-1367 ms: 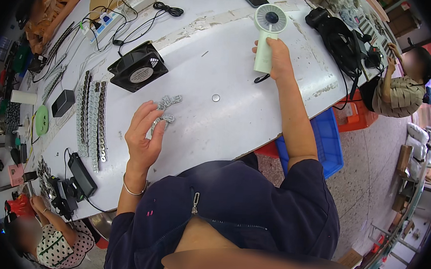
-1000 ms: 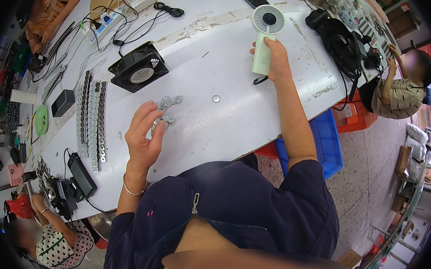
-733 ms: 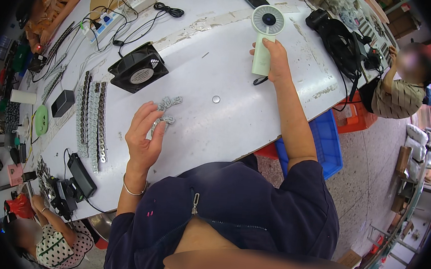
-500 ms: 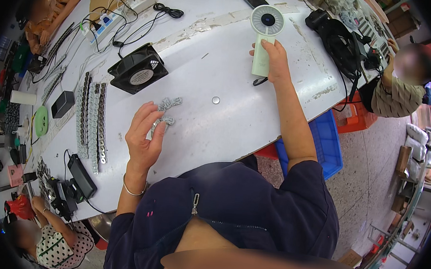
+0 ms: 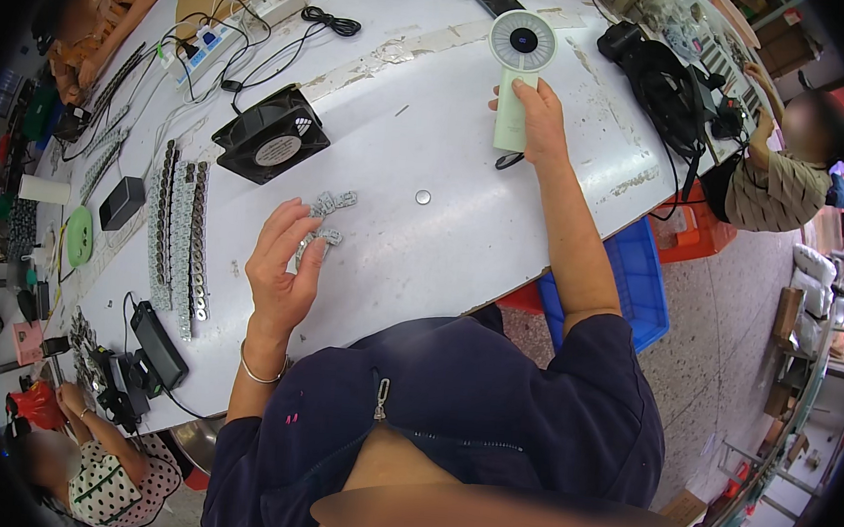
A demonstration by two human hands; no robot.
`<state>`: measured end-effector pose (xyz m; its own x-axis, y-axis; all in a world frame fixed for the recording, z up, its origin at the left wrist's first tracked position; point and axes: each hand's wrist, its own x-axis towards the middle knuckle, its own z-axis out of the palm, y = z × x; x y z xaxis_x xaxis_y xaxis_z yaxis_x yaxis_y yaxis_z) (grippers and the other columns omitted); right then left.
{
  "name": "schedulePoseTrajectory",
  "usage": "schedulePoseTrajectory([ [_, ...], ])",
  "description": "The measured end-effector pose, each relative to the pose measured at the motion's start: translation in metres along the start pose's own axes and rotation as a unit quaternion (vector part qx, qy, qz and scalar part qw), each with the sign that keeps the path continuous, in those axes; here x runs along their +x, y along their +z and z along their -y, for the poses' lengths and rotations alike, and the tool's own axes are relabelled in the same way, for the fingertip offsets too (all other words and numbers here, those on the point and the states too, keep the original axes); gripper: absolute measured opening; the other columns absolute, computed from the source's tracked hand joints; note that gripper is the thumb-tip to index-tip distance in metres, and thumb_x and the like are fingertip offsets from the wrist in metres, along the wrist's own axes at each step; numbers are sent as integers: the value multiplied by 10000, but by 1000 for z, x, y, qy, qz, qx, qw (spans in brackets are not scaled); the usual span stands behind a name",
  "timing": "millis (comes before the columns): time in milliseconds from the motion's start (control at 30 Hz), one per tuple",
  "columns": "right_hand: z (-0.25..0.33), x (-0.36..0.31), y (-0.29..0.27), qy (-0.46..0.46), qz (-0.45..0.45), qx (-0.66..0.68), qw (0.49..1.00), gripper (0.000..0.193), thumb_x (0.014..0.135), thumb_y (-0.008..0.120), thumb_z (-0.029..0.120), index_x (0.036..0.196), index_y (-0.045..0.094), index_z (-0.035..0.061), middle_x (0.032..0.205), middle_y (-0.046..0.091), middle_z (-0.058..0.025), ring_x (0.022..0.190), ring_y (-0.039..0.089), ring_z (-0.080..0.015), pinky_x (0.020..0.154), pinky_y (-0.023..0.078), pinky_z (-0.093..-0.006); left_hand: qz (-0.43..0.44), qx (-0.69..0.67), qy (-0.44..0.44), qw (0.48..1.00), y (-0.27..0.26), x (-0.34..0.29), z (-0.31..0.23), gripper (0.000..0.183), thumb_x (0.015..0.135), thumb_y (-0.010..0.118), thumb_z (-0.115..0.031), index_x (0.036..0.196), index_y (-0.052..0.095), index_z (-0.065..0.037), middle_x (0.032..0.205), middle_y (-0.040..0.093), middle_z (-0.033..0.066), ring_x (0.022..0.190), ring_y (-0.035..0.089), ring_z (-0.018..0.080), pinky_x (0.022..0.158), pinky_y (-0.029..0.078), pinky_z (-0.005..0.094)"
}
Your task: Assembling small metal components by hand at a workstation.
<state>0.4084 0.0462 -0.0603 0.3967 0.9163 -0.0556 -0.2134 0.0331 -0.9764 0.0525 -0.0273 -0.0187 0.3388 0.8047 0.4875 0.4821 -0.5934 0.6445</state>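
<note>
Right hand (image 5: 542, 120) — fingers wrapped round green hand fan (image 5: 512, 128), upper centre | left hand (image 5: 283, 266) — fingers part-curled at metal chain pieces (image 5: 335, 202), left of centre; cannot tell whether gripped | status: fan in hand; chain work apparently unfinished.

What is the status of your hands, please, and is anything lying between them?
Right hand: gripping green fan. Left hand: curled at metal links, grip unclear. Between hands: small round disc on table.
</note>
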Motion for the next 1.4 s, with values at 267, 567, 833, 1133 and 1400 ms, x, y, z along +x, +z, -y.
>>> schedulePoseTrajectory([
  [267,0,-4,5,-26,35,6,999,365,890,592,275,1096,548,-24,942,636,-127,780,658,-192,653,527,-306,-3,-2,1,1000,-2,0,0,203,775,677,21,978,670,5,1085,636,166,1091,594,331,924,468,379],
  [567,-2,-3,3,-30,33,-15,999,464,877,608,356,1146,543,-16,978,639,-136,826,656,-215,692,528,-326,-5,0,-2,1000,-2,-1,0,199,774,677,23,972,671,5,1086,637,162,1094,593,327,926,469,376],
  [833,0,0,3,-22,18,-21,999,423,851,656,301,1112,546,-14,951,636,-121,800,656,-212,659,533,-329,-5,-1,-3,1000,-2,0,0,200,770,668,33,968,668,5,1085,636,163,1097,591,327,929,466,376],
  [1133,7,113,-54,39,-85,-154,984,362,728,781,160,987,608,-24,855,655,-110,692,652,-197,560,533,-355,-7,35,-7,999,-7,2,6,214,759,666,27,972,660,7,1094,634,173,1092,594,338,929,467,382],
  [1400,3,255,-115,21,-200,-1,980,484,601,847,46,1001,610,-87,961,654,-160,752,664,-248,627,552,-362,-8,60,-50,997,-7,1,12,194,763,656,23,957,656,9,1096,632,179,1079,598,336,923,469,380],
])
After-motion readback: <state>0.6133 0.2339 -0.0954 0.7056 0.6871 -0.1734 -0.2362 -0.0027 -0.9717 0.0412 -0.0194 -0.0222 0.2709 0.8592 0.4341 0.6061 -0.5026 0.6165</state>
